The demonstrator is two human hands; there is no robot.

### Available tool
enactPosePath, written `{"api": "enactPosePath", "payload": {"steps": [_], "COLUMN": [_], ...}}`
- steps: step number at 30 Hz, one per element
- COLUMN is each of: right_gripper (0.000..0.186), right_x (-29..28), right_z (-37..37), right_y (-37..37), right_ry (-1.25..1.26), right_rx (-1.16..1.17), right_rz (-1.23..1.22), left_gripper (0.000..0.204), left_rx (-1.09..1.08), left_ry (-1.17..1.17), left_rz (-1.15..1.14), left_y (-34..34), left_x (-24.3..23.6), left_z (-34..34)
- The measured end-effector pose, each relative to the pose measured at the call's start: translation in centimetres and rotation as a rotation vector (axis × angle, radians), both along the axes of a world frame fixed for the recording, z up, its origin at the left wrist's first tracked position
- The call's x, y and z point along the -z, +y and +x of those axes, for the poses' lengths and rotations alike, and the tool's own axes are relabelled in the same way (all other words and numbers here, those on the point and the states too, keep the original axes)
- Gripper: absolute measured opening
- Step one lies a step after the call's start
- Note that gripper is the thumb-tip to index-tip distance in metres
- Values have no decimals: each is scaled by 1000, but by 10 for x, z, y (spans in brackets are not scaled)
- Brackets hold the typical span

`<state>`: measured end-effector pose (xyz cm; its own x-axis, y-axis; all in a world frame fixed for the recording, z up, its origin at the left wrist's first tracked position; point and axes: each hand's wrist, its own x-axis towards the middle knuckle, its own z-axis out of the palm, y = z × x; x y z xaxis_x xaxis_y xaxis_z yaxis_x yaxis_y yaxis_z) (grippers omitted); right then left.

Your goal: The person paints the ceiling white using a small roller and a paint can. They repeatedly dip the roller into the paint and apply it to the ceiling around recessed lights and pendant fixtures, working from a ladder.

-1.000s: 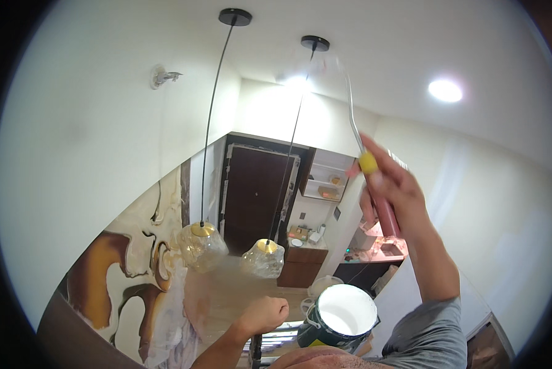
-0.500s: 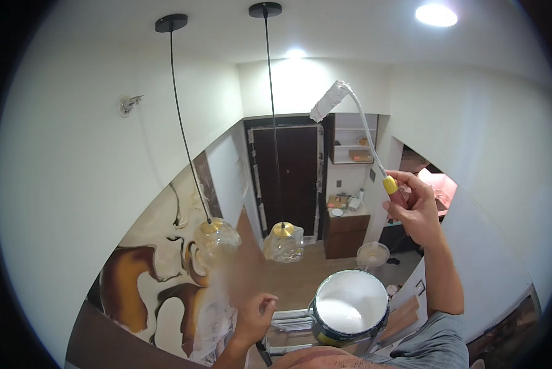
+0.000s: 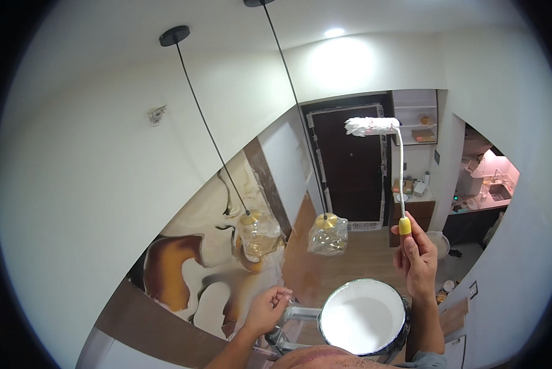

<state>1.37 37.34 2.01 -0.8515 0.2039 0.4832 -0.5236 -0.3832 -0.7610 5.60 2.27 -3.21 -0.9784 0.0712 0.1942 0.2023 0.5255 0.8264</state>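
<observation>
My right hand (image 3: 416, 261) is raised and wrapped round the handle of a paint roller (image 3: 374, 126). The roller has a yellow collar, a bent wire frame and a fluffy sleeve coated in white, held level above the hand. Below it stands a round paint bucket (image 3: 405, 321) with a dark outside and white paint (image 3: 362, 317) inside. My left hand (image 3: 268, 309) is low, left of the bucket, beside a metal ladder (image 3: 302, 312). Its fingers are loosely curled, and nothing shows in them.
Two glass pendant lamps (image 3: 328, 237) (image 3: 259, 234) hang on long cords in front of me. A wall with a brown and cream pattern (image 3: 171, 270) lies to the left. Farther off are a dark door (image 3: 350, 163), a shelf unit (image 3: 414, 117) and a pink-lit sink area (image 3: 494, 184).
The view has swung left, so the room sits farther right. The roller has turned from slanted to level, its frame now nearly upright. My left hand stays low beside the bucket.
</observation>
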Motion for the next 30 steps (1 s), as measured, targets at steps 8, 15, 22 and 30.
{"api": "enactPosePath", "payload": {"steps": [8,15,22,30], "right_gripper": [52,58,53,45], "right_x": [5,11,11,10], "right_z": [6,6,8,9], "right_y": [-3,-8,-11,-13], "right_ry": [-78,20,80,57], "right_rx": [-59,-84,-6,69], "right_rz": [-189,-116,-55,24], "left_gripper": [22,23,21,21], "left_rx": [-41,-53,-45,-35], "left_ry": [7,19,-38,-38], "left_rz": [-64,-128,-106,-105], "left_y": [-3,-1,1,-2], "left_x": [5,-1,-7,-4], "left_z": [-4,-1,-1,-2]}}
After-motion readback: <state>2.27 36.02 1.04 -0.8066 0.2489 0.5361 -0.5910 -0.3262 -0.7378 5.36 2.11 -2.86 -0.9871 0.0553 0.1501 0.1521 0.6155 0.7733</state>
